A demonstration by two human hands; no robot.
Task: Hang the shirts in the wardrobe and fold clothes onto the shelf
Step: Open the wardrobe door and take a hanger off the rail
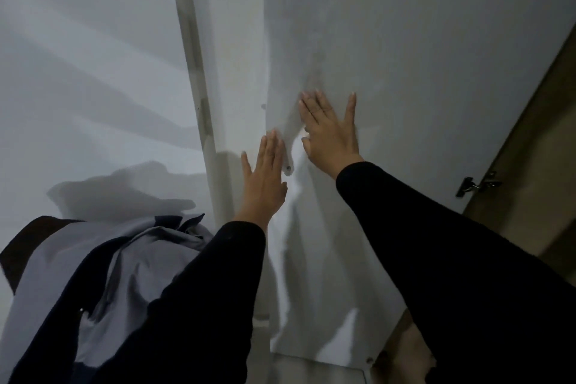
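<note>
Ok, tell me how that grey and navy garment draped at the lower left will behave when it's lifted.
The grey and navy garment is probably floppy: it lies in soft folds and creases, so it should sag from any single grip. It looks like thin fabric, likely light for its size. Lifted by one edge, it would probably unfurl and trail.

dim, grey light | soft shadows on white panels | edges bowed — slight blur

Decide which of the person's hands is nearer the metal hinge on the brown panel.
Right. The right hand lies flat on the white door, left of the hinge; the left hand is farther left.
</note>
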